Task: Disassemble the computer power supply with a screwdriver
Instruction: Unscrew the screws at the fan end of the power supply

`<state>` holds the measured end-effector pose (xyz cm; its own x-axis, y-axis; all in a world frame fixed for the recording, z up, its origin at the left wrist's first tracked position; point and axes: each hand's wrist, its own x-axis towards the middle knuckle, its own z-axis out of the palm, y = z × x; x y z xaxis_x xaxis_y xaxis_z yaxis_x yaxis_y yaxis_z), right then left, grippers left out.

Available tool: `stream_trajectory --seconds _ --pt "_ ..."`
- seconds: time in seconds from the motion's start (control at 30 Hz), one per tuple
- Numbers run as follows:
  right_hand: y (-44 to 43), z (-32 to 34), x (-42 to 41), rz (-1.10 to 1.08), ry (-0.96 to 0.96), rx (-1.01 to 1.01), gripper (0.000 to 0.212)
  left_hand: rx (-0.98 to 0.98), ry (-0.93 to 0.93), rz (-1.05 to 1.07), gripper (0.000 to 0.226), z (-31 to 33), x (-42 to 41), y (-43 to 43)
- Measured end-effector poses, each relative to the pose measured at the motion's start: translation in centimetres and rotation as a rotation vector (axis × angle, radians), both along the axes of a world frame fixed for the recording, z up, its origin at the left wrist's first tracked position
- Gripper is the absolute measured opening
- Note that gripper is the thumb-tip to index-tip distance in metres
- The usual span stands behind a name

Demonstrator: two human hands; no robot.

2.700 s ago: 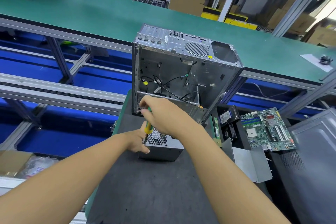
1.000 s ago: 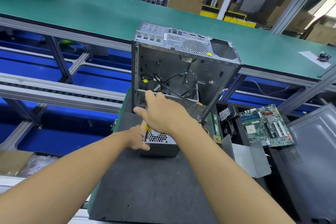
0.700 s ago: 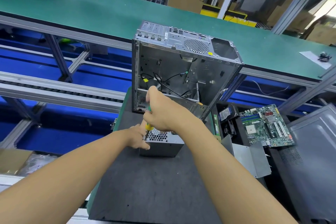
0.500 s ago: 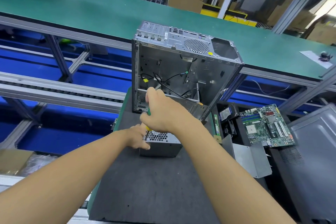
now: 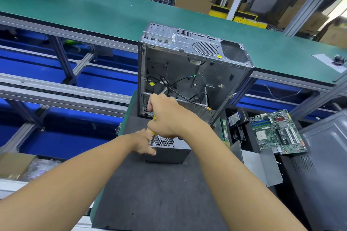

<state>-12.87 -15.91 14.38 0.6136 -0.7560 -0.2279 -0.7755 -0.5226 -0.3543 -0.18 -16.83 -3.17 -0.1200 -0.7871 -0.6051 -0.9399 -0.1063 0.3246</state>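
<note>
A grey metal power supply [image 5: 169, 153] with a honeycomb grille on top sits on the dark mat [image 5: 159, 193]. My right hand [image 5: 167, 116] grips the yellow-green handle of a screwdriver [image 5: 153, 136], held upright with its tip on the unit's top left corner. My left hand [image 5: 143, 141] holds the power supply's left side, its thumb lying over the front left edge. The screw under the tip is hidden.
An empty open computer case [image 5: 189, 73] with loose cables stands upright just behind the power supply. To the right lie a green motherboard [image 5: 276, 133], a metal bracket [image 5: 261, 165] and a grey side panel [image 5: 326, 165]. A green conveyor belt [image 5: 112, 11] runs across the back.
My right hand has shifted its grip round the screwdriver handle between frames, staying above the same corner. The power supply and my left hand have stayed where they were.
</note>
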Motion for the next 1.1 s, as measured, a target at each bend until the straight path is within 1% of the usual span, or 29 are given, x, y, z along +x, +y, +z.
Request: stream_trajectory --seconds 0.07,0.13,0.17,0.23,0.27,0.33,0.4,0.5,0.6,0.63,0.73,0.8,0.87,1.0,1.1 --pt "0.1 -0.4 0.1 -0.045 0.073 -0.125 0.025 0.002 0.026 0.03 0.07 0.0 0.0 0.1" --pt "0.2 -0.6 0.3 -0.101 0.134 -0.232 0.041 -0.005 0.076 0.052 0.08 0.1 0.0 0.2" --pt "0.2 -0.7 0.3 -0.11 0.147 -0.275 0.045 -0.017 0.099 0.053 0.086 0.2 0.0 0.2" --pt "0.1 -0.8 0.3 -0.075 0.133 -0.334 0.036 -0.029 0.131 0.045 0.096 0.4 0.0 0.3" --pt "0.1 -0.8 0.3 -0.054 0.108 -0.319 0.028 -0.027 0.14 0.046 0.097 0.5 0.0 0.3" --pt "-0.1 -0.5 0.3 -0.037 0.037 -0.2 0.018 -0.023 0.129 0.054 0.091 0.6 -0.1 0.4" --pt "-0.1 -0.2 0.3 -0.028 -0.011 -0.101 0.021 -0.013 0.073 0.045 0.08 0.8 -0.2 0.5" --pt "0.0 -0.1 0.2 -0.025 0.011 -0.11 0.033 0.014 0.003 0.001 0.068 1.4 -0.4 0.5" --pt "0.0 -0.5 0.3 -0.03 0.064 -0.167 0.034 0.011 -0.008 0.004 0.056 1.8 -0.4 0.6" --pt "0.0 -0.6 0.4 -0.047 0.074 -0.193 0.033 0.011 0.011 0.016 0.061 1.8 -0.5 0.7" --pt "-0.2 -0.8 0.3 -0.085 0.115 -0.263 0.037 -0.006 0.114 0.055 0.09 1.7 -0.4 0.7" --pt "-0.3 -0.9 0.1 -0.05 0.132 -0.308 0.028 -0.018 0.133 0.046 0.096 1.7 -0.3 0.8" --pt "-0.4 -0.7 0.0 -0.028 0.113 -0.272 0.022 -0.015 0.124 0.052 0.092 1.8 -0.4 0.7" --pt "-0.1 -0.2 0.1 -0.015 0.041 -0.124 0.024 0.013 0.048 0.032 0.058 1.9 -0.5 0.7" --pt "0.2 0.1 0.2 -0.009 0.028 -0.077 0.029 0.025 0.006 0.006 0.058 2.0 -0.5 0.6"
